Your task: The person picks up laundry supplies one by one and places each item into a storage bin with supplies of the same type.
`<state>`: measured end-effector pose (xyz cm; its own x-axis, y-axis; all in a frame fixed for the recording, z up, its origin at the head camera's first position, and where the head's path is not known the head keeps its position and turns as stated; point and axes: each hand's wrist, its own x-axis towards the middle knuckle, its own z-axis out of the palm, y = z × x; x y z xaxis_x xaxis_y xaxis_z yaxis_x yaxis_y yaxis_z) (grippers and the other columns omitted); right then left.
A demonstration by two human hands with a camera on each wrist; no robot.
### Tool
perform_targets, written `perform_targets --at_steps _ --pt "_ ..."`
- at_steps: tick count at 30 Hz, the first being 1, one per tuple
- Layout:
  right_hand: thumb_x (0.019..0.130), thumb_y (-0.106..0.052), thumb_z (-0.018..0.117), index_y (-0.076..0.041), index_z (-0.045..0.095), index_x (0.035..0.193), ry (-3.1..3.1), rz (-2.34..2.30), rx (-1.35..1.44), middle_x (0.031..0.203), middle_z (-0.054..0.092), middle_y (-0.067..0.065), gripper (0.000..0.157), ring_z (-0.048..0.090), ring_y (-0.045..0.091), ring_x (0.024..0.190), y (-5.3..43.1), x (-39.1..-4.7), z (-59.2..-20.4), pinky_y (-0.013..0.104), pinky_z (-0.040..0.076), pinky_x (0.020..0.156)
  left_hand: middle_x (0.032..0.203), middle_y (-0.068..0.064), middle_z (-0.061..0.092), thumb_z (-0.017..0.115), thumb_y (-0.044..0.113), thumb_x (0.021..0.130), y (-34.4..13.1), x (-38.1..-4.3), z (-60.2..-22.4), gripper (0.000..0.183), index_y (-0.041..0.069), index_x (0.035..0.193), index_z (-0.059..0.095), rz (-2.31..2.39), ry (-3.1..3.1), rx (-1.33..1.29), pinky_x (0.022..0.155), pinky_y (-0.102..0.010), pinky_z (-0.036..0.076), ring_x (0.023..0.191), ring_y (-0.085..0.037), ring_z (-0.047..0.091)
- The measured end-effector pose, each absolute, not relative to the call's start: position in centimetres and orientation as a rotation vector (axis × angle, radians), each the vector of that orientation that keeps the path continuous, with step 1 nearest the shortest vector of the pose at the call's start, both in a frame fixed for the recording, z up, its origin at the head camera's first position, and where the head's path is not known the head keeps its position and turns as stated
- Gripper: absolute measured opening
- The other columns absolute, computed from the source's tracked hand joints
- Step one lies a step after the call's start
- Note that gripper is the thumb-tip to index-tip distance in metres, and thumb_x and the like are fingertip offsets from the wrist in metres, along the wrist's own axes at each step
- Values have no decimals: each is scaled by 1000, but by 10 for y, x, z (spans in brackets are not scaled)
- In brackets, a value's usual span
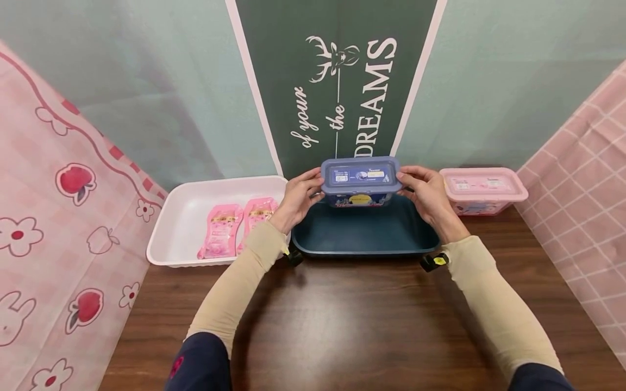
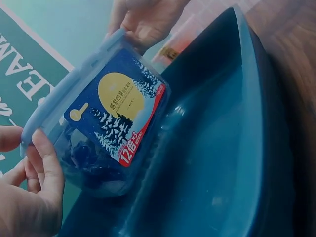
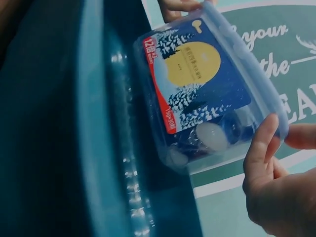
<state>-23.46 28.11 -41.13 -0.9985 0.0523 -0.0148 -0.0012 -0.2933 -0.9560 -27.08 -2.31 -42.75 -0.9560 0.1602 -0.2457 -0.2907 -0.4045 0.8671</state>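
Both hands hold a lidded blue plastic box [image 1: 361,179] by the two ends of its lid, over the back of a dark teal tray [image 1: 367,233]. The left hand [image 1: 298,196] grips the left end, with thumb and fingers at the lid rim. At the right end, the right hand [image 1: 426,191] pinches the rim the same way. A label [image 2: 123,98] with a yellow moon and snowy trees covers the box's front. Through the clear wall, rounded pods [image 3: 212,137] show inside. The wrist views show the box tilted over the tray's back wall.
Left of the teal tray stands a white tray [image 1: 181,222] with two pink pouches [image 1: 221,231] in it. A pink lidded box [image 1: 484,190] sits to the right on the brown wooden table [image 1: 342,326]. Printed cloth [image 1: 195,98] hangs behind and at both sides.
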Motion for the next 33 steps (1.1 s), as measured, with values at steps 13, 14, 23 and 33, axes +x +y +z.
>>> perform_targets --at_steps 13,14,23,33 --pt "97 1 74 2 75 108 -1726 2593 -13 93 75 5 11 72 12 71 283 -243 -443 22 64 65 130 -6 64 68 -3 98 -23 -276 -453 54 1 151 58 2453 1501 -142 75 -25 60 92 -12 71" --pt "98 1 74 2 74 109 -1715 2600 -9 93 75 5 11 73 12 71 284 -243 -445 22 64 65 128 -6 64 68 -3 98 -23 -276 -454 54 1 151 58 2456 1501 -134 75 -25 61 91 -12 71" --pt "97 3 74 5 75 111 -1618 2655 6 92 77 7 14 74 14 69 286 -244 -452 23 64 64 120 -3 66 68 -4 99 -20 -278 -456 52 -1 150 59 2447 1517 -130 74 -25 61 88 -11 71" --pt "99 -6 75 2 73 119 -1766 2579 -34 100 76 3 22 74 11 75 288 -247 -462 22 64 71 128 -7 66 66 -3 101 -21 -280 -461 52 0 151 57 2406 1551 -150 77 -26 61 91 -12 71"
